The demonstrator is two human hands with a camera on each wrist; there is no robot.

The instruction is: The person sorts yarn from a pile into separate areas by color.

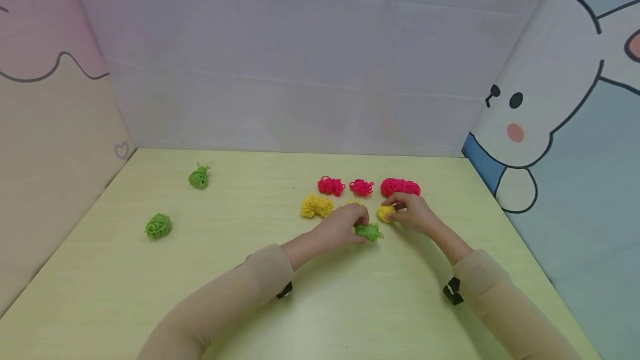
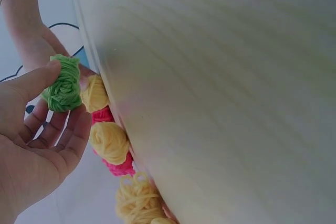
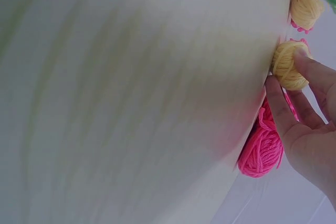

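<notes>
My left hand (image 1: 341, 225) pinches a small green yarn ball (image 1: 370, 232) between thumb and fingers. In the left wrist view that green ball (image 2: 64, 85) appears held off the tabletop. My right hand (image 1: 414, 213) has thumb and fingers around a yellow yarn ball (image 1: 385, 213), which sits at the tabletop in the right wrist view. Behind the right hand lies a larger pink yarn bundle (image 1: 400, 186). A second yellow ball (image 2: 109, 142) is mostly hidden by the left hand in the head view. Left of it lies a loose yellow yarn bundle (image 1: 316, 206).
Two smaller pink yarn bundles, one (image 1: 331, 186) beside the other (image 1: 361, 188), lie behind the yellow ones. Two green yarn balls, one far (image 1: 199, 176) and one nearer (image 1: 158, 226), rest on the table's left side. Cloth walls (image 1: 300, 71) border the pale yellow table (image 1: 240, 199).
</notes>
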